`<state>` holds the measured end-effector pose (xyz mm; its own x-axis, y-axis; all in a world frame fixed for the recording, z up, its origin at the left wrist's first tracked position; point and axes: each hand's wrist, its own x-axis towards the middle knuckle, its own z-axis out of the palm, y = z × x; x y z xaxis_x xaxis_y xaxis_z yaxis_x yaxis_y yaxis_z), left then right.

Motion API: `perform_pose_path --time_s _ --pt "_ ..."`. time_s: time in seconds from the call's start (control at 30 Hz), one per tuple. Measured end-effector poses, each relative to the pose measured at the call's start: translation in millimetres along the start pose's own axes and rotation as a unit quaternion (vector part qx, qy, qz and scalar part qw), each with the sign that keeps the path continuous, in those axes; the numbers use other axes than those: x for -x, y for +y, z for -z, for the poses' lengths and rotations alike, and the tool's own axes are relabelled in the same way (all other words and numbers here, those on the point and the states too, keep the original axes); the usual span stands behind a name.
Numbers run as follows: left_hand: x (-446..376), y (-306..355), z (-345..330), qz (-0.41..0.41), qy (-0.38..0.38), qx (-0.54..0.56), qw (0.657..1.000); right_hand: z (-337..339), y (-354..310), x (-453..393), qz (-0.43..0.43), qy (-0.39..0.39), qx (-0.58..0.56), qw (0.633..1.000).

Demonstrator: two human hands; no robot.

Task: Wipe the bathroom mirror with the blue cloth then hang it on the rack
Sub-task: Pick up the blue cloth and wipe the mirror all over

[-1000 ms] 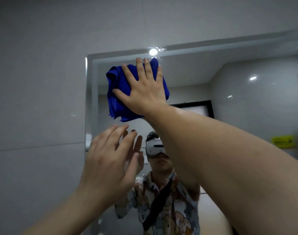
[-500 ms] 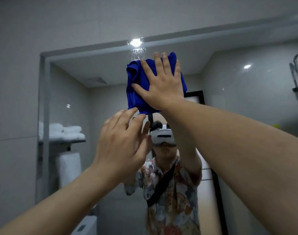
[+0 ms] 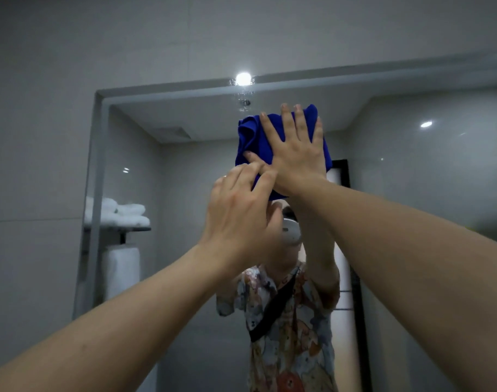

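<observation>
The blue cloth (image 3: 251, 138), soft and bunched into loose folds, lies flat against the glossy mirror (image 3: 185, 165) high up near its top edge, just below the reflected ceiling light (image 3: 243, 78). The right hand (image 3: 294, 154) presses it there with straight, spread fingers (image 3: 286, 120), the palm flat on the fabric. The left hand (image 3: 238, 210) sits just below and left of it, fingers loosely bent, its fingertips touching the cloth's lower left edge beside the right thumb; whether they pinch the fabric I cannot tell.

Reflected in the glass at far left are 2 stacks of fluffy white towels (image 3: 120, 213) on a dark shelf (image 3: 120, 229), with another white towel hanging under it.

Compared with 0.5 s ago, the left hand has risen from below the cloth to meet its edge, while the right hand keeps pressing near the top.
</observation>
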<state>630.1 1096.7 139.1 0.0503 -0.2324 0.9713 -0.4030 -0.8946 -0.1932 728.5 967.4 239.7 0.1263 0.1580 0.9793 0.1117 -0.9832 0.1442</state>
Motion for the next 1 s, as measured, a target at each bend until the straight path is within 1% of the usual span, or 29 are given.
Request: perform_pose_path --time_s 0.17,0.27,0.33,0.53,0.7,1.0 --pt "-12.1 27.3 -13.2 0.002 0.013 0.031 0.999 7.2 21.4 6.3 0.042 -0.014 0.018 0.999" --pt "-18.1 47.8 -19.5 0.006 0.015 0.044 0.999 9.9 52.1 10.2 0.031 -0.016 0.026 0.999" --pt "-22.8 65.3 -25.4 0.015 0.013 0.054 0.998 13.5 79.9 14.5 0.018 -0.017 0.026 0.999" --pt "-39.4 137.7 -53.9 0.004 -0.009 0.039 0.999 26.6 168.4 30.0 -0.01 -0.015 0.001 1.0" --pt "-53.2 200.9 -81.4 -0.005 -0.013 0.016 1.0 33.6 245.2 45.5 -0.005 -0.009 -0.007 1.0" --pt "-77.6 295.2 -119.7 -0.001 -0.067 0.01 0.998 48.4 384.7 70.0 -0.033 0.003 -0.002 0.999"
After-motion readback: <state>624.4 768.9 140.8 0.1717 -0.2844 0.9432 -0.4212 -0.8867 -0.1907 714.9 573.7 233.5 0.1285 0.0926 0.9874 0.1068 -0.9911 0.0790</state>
